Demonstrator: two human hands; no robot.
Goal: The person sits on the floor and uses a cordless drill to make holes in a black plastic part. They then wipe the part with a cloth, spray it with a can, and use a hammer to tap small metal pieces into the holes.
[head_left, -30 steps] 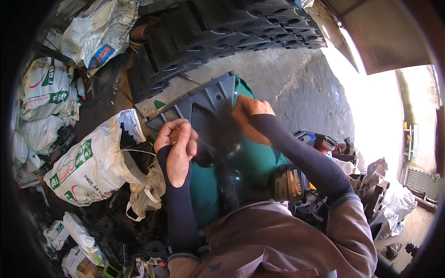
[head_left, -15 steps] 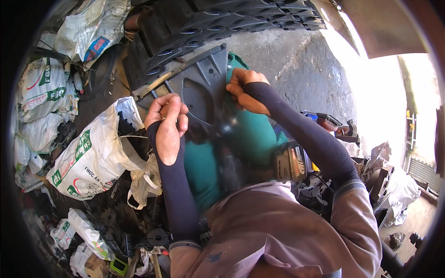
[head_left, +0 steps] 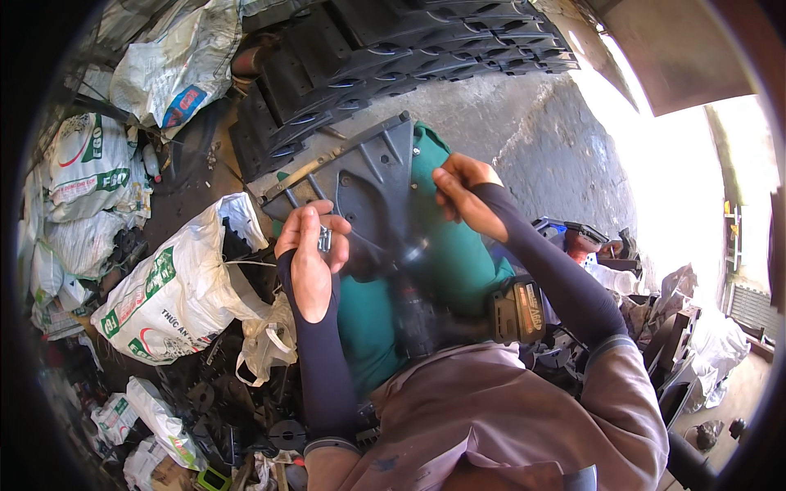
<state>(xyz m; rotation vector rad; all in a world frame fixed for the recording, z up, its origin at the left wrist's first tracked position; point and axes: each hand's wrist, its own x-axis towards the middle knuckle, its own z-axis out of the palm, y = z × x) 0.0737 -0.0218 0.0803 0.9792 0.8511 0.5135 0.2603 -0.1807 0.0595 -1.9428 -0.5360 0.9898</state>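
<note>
A black moulded plastic panel (head_left: 364,200) with ribs and holes rests over my green-trousered legs, a pale strip (head_left: 307,173) along its far left edge. At its near left corner my left hand (head_left: 311,254) is closed on small shiny metal pieces (head_left: 325,239), which look like screws. My right hand (head_left: 471,196) hovers right of the panel above my right leg, fingers pinched; what they hold, if anything, cannot be made out. Small metal fasteners (head_left: 416,151) show near the panel's right edge. Across my lap lies a dark power tool (head_left: 413,315), blurred, with a battery pack (head_left: 517,309) to its right.
Beyond the panel stand stacked black plastic mouldings (head_left: 393,49). White printed sacks (head_left: 176,286) and a plastic bag (head_left: 270,340) crowd the left. Another cordless tool (head_left: 573,237) and scrap parts lie at the right. Grey concrete floor (head_left: 524,131) shows ahead.
My right hand has moved right, away from the panel's edge. The metal pieces in my left hand now show between its fingers. The whole view has shifted slightly.
</note>
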